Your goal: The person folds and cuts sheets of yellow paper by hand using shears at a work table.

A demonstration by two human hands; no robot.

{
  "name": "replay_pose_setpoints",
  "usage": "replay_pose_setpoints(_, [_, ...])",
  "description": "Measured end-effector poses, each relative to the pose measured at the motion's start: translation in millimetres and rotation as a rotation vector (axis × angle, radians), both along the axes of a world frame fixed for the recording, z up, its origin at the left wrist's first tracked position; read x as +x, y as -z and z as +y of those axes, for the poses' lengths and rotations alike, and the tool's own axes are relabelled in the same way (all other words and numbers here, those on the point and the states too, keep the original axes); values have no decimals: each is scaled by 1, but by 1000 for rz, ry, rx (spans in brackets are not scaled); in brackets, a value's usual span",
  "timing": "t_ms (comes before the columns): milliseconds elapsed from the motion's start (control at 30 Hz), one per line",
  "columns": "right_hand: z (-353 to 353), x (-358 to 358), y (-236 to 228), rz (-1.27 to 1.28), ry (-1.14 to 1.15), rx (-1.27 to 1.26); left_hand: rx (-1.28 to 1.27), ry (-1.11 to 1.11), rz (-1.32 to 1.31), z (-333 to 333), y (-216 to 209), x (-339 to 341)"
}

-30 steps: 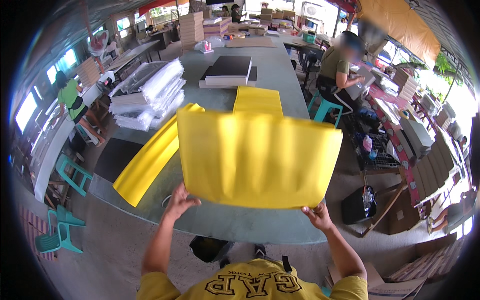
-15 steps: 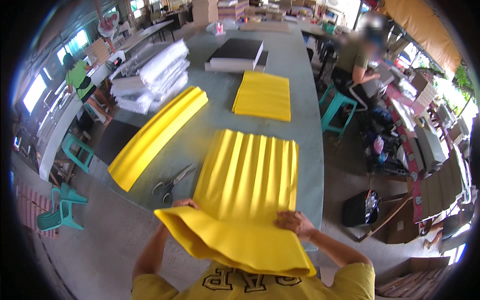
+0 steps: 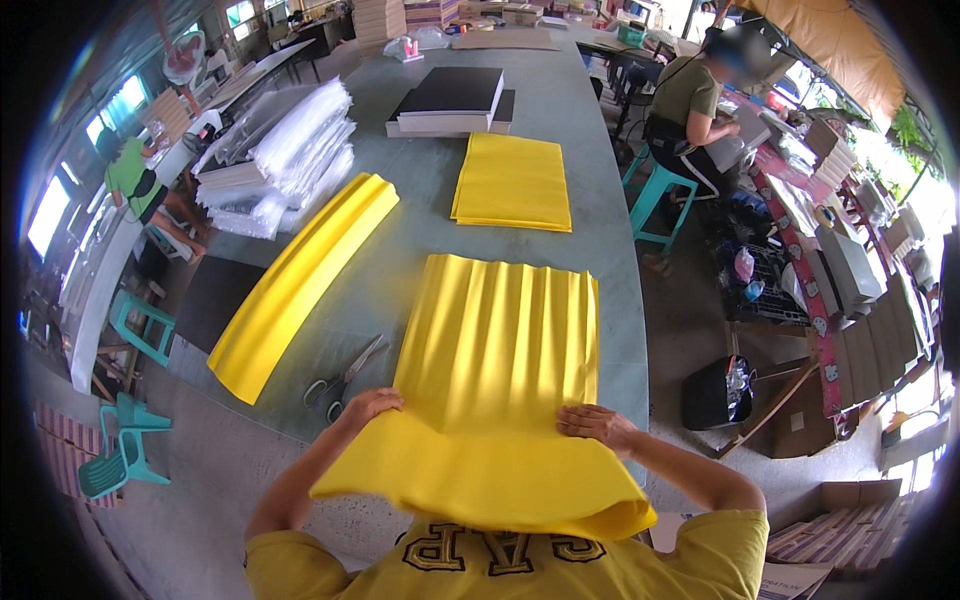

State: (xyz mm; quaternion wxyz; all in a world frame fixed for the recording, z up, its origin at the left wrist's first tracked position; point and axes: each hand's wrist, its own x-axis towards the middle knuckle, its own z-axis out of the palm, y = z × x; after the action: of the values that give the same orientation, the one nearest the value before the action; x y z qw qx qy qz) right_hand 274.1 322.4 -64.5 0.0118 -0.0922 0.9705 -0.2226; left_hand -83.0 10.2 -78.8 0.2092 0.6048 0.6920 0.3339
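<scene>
A wavy yellow sheet (image 3: 500,330), apparently several layers of felt-like material, lies on the table in front of me. Its near part bends over the table edge and hangs against my shirt. My left hand (image 3: 374,404) is closed on the sheet's left edge, the thumb side partly hidden. On the opposite edge my right hand (image 3: 600,424) grips the sheet, fingers extended over the top and thumb out of sight. Scissors (image 3: 343,378) with dark handles lie left of the sheet. A long folded yellow piece (image 3: 305,285) rests farther left, and a flat yellow stack (image 3: 511,182) lies beyond.
The grey-green table (image 3: 610,300) also bears a plastic-wrapped pile (image 3: 285,160) and black-topped blocks (image 3: 453,97). A person (image 3: 685,125) sits on a teal stool (image 3: 660,205) at the right; another person (image 3: 140,180) stands far left. A black bin (image 3: 716,393) is on the floor.
My left hand has moved up along the sheet's left edge and shows more fully. The raised near flap has sunk and flattened. The whole view has shifted slightly.
</scene>
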Motion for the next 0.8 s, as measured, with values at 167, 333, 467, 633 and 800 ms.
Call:
replay_pose_setpoints(167, [2,-28,-53,-580,598,-491,-196,-251,-286,14,-2,-12])
replay_pose_setpoints(333, [26,-30,-11,-426,813,-907,-447,-334,-305,61,-32,-4])
replay_pose_setpoints(467, [26,-26,-27,-156,828,-828,-215,-363,-562,57,-49,-9])
replay_pose_setpoints(633, [8,-10,-53,-161,409,-186,-79,-259,-773,36,-37,-12])
replay_pose_setpoints(800, [-14,0,-18,-193,143,110,-310,-15,-806,27,-31,-8])
